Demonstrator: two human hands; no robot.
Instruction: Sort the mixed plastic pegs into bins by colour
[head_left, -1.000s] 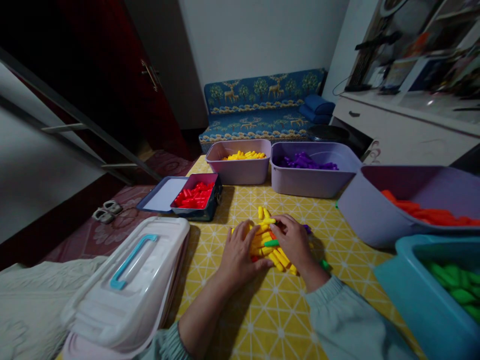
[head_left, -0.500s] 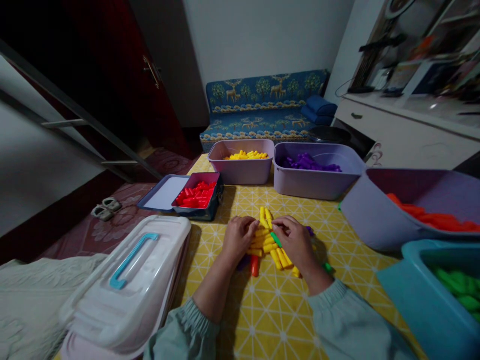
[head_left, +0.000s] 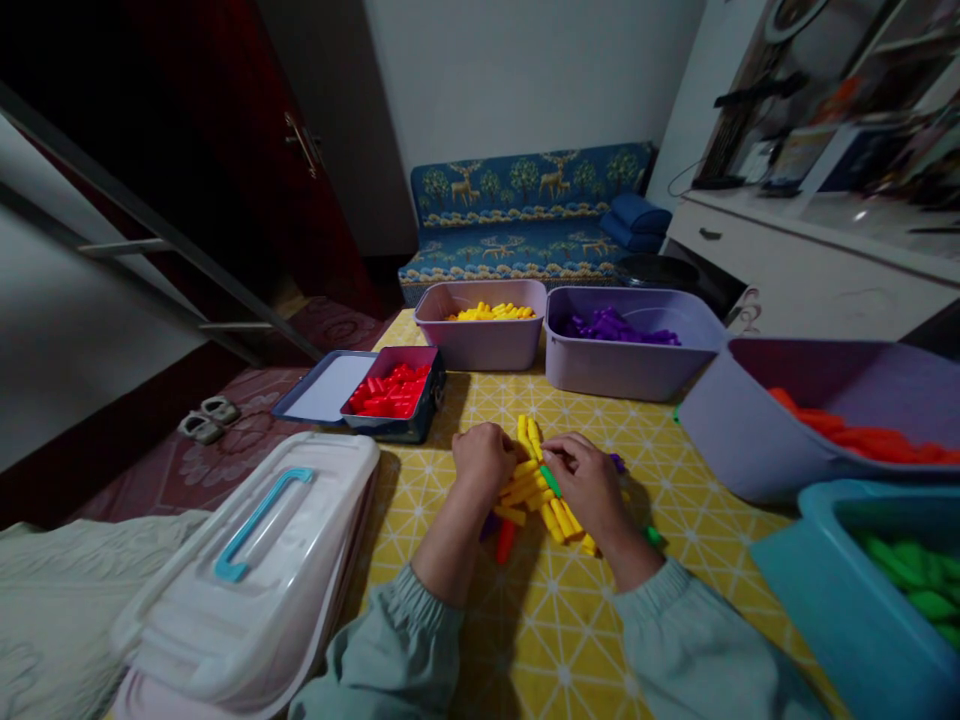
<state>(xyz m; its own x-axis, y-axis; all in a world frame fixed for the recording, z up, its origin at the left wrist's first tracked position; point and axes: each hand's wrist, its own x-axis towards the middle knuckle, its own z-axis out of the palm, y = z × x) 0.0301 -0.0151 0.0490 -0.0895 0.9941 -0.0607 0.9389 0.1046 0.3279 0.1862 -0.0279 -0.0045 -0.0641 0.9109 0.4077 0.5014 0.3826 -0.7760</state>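
Note:
A flat cluster of yellow plastic stick-shaped pieces [head_left: 523, 487] lies on the table, two sticks pointing away from me. My left hand [head_left: 484, 462] is closed on the cluster's left side, its fingertips mostly hidden. From the right, my right hand [head_left: 585, 480] pinches at the upper end of a green piece [head_left: 550, 481] among the yellow ones. A red piece [head_left: 505, 540] sticks out below the cluster, beside a partly hidden purple piece [head_left: 490, 527]. Another purple piece [head_left: 617, 463] and a loose green piece [head_left: 652, 537] lie by my right hand and forearm.
Bins of yellow [head_left: 480, 345], purple [head_left: 630, 365] and orange pieces [head_left: 724, 440] stand along the back and right. A teal bin [head_left: 832, 580] with green pieces is near right. At left are an open case [head_left: 397, 430] of red pieces and a lidded white box [head_left: 292, 560].
My left hand has turned and curled more over the cluster. The yellow pieces at left and the red piece have tilted. My right hand stays almost in place.

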